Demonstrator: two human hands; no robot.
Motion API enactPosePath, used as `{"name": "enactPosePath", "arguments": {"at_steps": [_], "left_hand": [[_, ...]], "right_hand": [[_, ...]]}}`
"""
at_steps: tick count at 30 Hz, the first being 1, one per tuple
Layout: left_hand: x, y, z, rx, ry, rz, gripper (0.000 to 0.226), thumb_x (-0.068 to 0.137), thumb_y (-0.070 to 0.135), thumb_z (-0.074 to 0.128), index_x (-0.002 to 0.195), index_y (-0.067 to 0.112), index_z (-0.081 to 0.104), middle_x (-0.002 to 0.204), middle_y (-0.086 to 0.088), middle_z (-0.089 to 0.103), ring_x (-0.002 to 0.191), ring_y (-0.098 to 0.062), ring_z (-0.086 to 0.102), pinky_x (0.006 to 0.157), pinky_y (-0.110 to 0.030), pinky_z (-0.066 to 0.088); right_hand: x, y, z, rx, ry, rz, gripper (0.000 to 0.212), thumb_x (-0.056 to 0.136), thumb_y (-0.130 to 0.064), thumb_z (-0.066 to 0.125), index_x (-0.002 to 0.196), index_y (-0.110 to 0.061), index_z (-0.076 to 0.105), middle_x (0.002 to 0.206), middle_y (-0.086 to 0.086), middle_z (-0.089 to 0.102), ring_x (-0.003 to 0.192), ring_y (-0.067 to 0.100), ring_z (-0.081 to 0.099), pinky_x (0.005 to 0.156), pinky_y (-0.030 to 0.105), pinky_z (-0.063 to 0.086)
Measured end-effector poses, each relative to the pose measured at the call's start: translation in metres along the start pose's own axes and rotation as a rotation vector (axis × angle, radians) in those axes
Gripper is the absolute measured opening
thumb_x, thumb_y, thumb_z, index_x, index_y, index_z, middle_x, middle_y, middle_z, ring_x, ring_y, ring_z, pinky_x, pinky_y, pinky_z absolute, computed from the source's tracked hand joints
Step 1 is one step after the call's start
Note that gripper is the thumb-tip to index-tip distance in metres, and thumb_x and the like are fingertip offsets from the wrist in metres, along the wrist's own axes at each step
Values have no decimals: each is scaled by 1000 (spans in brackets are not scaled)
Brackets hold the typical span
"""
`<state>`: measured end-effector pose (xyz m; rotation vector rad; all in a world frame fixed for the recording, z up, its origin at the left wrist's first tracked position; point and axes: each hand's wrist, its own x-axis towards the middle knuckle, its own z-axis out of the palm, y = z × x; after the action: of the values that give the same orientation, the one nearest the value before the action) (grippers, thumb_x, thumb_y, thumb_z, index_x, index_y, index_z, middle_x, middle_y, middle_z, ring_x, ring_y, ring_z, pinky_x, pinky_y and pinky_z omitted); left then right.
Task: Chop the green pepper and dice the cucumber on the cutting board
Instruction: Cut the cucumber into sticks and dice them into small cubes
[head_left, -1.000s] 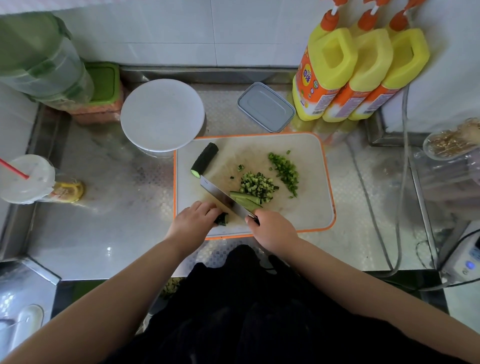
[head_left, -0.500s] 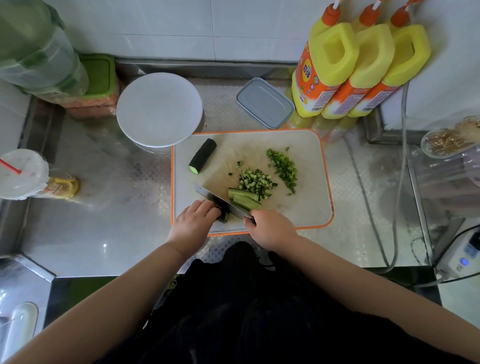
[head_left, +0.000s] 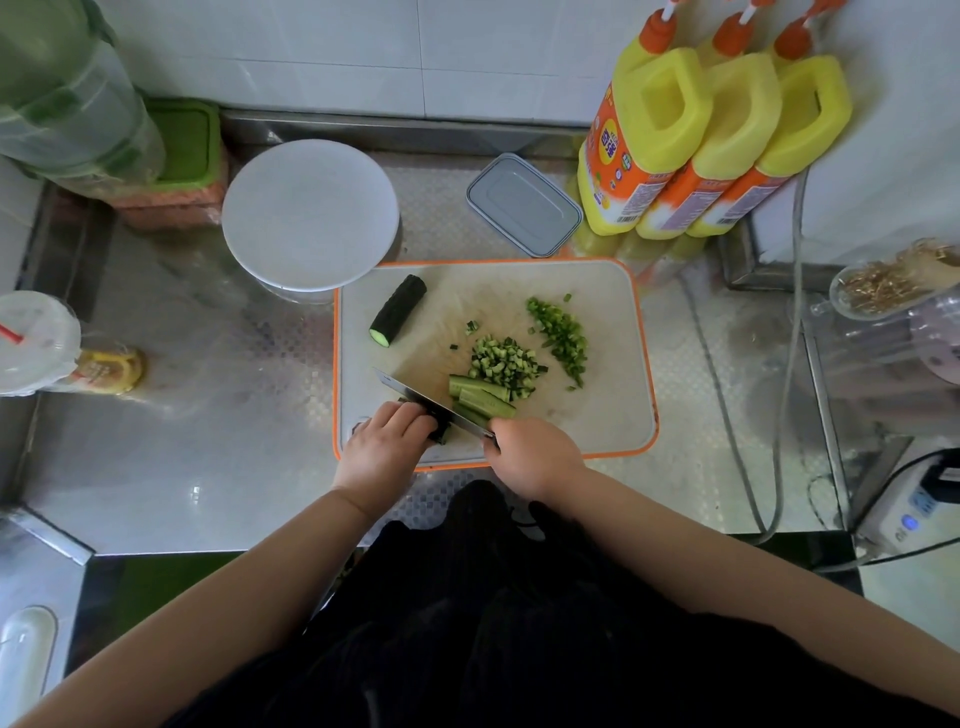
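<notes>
Gripping the knife (head_left: 426, 397), right hand (head_left: 535, 457); left hand (head_left: 384, 449) fingers curled on cucumber piece (head_left: 440, 428).

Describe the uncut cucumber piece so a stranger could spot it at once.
Find the orange-rimmed cutting board on the steel counter. In its far left corner lies the cucumber chunk, alone. It is the only dark-skinned whole cylinder; the other cucumber is strips or dice.

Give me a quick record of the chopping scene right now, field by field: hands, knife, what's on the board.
left hand: holds down a dark cucumber piece
right hand: grips the knife
knife: blade angled across the piece
cutting board: orange-rimmed
cucumber strips: beside the blade
diced cucumber: centre pile
chopped pepper: right pile
uncut cucumber: far left corner
</notes>
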<state>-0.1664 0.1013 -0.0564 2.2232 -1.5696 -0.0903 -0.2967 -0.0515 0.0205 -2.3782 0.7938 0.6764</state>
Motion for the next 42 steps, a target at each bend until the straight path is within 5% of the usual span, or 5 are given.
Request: {"name": "enactPosePath", "arguments": {"at_steps": [14,17,31,38,42], "left_hand": [[1,-1,1,-7,44,27,25,71,8,84,92,14,71,95,0,65,89,-21,56,56,-34,56],[2,1,2,-11,58,-14,6,82,14,71,88,15,72,91,1,65,88,-19,53,55,-35,55],[3,6,4,-112,128,-93,20,87,22,57,86,13,75,89,1,68,86,-18,54,62,-32,54],[1,6,3,-113,67,-127,16,76,3,78,89,13,74,94,0,68,85,-25,61,64,-37,55],[0,8,1,-99,54,-131,15,76,2,77,88,11,74,93,-3,69,84,-26,62,67,-37,56]], "right_hand": [[-2,-5,-8,-36,33,-8,25,100,-33,35,83,-16,44,66,0,45,67,26,51,50,31,30],[-5,-8,-10,-79,43,-22,24,101,-32,35,83,-17,42,64,-2,42,65,25,48,46,29,23],[5,-22,-9,-169,-61,71,15,95,-6,43,84,-15,49,67,-1,43,69,24,51,59,32,38],[6,-9,-3,-21,-63,79,33,102,-34,38,100,-7,57,90,12,63,85,31,61,62,33,40],[12,-4,-11,71,-113,105,32,100,-40,40,91,-12,52,82,7,56,80,27,56,64,33,40]]}}
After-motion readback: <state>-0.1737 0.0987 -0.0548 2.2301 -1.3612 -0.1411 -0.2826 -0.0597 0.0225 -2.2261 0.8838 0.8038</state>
